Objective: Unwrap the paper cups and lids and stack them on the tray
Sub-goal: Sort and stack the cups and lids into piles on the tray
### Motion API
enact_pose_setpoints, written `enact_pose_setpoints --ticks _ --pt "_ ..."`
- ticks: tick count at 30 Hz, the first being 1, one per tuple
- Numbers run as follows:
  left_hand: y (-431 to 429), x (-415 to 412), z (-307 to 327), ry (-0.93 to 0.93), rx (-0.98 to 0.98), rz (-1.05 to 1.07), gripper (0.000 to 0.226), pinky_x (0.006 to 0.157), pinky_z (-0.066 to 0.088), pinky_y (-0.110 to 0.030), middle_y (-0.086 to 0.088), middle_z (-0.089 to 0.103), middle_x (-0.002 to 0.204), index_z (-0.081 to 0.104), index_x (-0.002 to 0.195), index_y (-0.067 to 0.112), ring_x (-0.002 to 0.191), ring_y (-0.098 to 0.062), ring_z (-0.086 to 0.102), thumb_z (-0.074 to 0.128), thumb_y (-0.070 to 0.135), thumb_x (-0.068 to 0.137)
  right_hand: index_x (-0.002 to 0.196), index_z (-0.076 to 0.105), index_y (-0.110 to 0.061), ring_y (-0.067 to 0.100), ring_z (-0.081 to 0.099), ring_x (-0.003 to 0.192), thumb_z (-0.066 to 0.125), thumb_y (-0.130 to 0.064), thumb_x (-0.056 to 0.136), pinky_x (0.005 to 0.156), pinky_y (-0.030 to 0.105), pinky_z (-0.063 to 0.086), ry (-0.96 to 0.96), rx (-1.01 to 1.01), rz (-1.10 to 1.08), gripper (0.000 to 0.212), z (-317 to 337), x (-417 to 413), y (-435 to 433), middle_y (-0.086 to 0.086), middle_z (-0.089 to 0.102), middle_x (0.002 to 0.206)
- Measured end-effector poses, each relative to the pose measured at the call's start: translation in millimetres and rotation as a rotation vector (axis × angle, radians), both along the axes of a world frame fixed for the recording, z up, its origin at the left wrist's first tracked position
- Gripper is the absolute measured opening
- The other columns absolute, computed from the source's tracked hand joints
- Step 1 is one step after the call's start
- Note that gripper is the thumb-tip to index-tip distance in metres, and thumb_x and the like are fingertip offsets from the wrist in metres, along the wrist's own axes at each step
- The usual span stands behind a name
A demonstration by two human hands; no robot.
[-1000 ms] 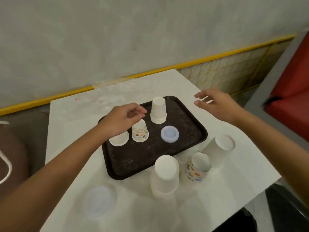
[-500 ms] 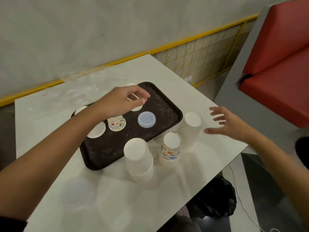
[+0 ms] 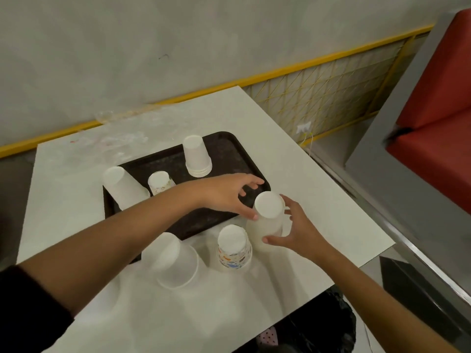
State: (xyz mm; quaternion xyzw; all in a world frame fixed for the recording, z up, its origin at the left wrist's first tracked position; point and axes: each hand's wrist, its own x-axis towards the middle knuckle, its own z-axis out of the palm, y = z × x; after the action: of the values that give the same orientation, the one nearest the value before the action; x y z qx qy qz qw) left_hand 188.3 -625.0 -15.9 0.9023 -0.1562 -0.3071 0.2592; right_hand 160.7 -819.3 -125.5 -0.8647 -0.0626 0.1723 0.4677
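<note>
Well left of the hands, at the tray's (image 3: 230,149) far corner, a white stack (image 3: 122,189) leans over a little, and just beside it stands a patterned cup (image 3: 160,183), so the sorted ones seem to be kept apart by kind. Nearer me, below the left forearm and off the tray, a wide stack (image 3: 173,261) waits on the bench (image 3: 326,200). Beyond the left hand (image 3: 224,196) a neat back stack (image 3: 196,156) sits on the tray, several rims showing at its foot. Every cup is base-up, so nothing lies inside any of them but the next cup. The left hand hangs over the tray's near edge, fingers spread and loose, its thumb tip touching the side of the tall stack (image 3: 267,221) that stands on the bench between the hands. Just below that one is a patterned stack (image 3: 233,248), also off the tray. The right hand (image 3: 299,230) wraps the tall stack low down, thumb in front and fingers behind, probably to steady it while the other hand works at the top. It looks hazy, as if filmed in plastic, though I can't be sure.
</note>
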Motion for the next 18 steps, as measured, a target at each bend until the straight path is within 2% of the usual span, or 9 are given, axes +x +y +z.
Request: enact_pose_setpoints --ticks 2,4,6,8,11,18 --pt "-8 3 -4 0.017 0.014 -0.009 0.086 0.097 0.04 -0.024 0.007 0.039 0.143 0.024 0.144 0.026 0.121 -0.013 0.047 0.074 0.035 0.075 0.137 0.024 -0.028 0.008 0.036 0.116 0.085 -0.023 0.063 0.096 0.025 0.039 0.01 0.04 0.056 0.096 3 4 4 -0.007 0.035 0.135" --pt "-15 5 -7 0.015 0.028 -0.019 0.085 0.094 0.042 -0.021 0.007 0.039 0.142 0.026 0.144 0.024 0.116 -0.014 0.05 0.075 0.031 0.075 0.122 0.032 -0.035 0.008 0.042 0.109 0.084 -0.016 0.064 0.088 0.016 0.041 0.005 0.082 0.111 0.08 6 7 6 -0.014 0.045 0.118" --pt "-21 5 -9 -0.022 0.036 -0.031 0.08 0.082 0.04 -0.008 0.008 0.041 0.137 0.031 0.142 0.022 0.107 -0.009 0.05 0.075 0.027 0.076 0.111 0.035 -0.039 0.007 0.046 0.101 0.083 -0.012 0.066 0.078 0.008 0.04 -0.012 0.081 0.15 0.071 10 11 6 -0.02 0.046 0.104" --pt "-24 5 -12 -0.061 0.001 -0.027 0.069 0.074 0.036 0.0 0.009 0.045 0.125 0.041 0.135 0.021 0.101 -0.004 0.046 0.075 0.022 0.076 0.115 0.038 -0.034 0.007 0.047 0.099 0.082 -0.014 0.067 0.082 0.015 0.041 -0.013 0.048 0.163 0.068 12 15 3 -0.015 0.047 0.105" --pt "-27 3 -16 -0.077 -0.065 0.02 0.059 0.08 0.036 -0.005 0.014 0.047 0.112 0.048 0.127 0.02 0.099 -0.003 0.047 0.076 0.017 0.075 0.126 0.04 -0.025 0.012 0.049 0.104 0.083 -0.018 0.065 0.086 0.025 0.043 -0.016 0.003 0.167 0.075 11 20 0 -0.009 0.048 0.111" --pt "-27 -1 -24 -0.079 -0.147 0.125 0.058 0.095 0.046 -0.028 0.01 0.053 0.115 0.05 0.123 0.021 0.107 -0.009 0.053 0.078 0.017 0.072 0.129 0.04 -0.025 0.011 0.047 0.104 0.083 -0.019 0.064 0.091 0.027 0.046 -0.05 -0.013 0.213 0.078 12 28 0 -0.01 0.047 0.113"
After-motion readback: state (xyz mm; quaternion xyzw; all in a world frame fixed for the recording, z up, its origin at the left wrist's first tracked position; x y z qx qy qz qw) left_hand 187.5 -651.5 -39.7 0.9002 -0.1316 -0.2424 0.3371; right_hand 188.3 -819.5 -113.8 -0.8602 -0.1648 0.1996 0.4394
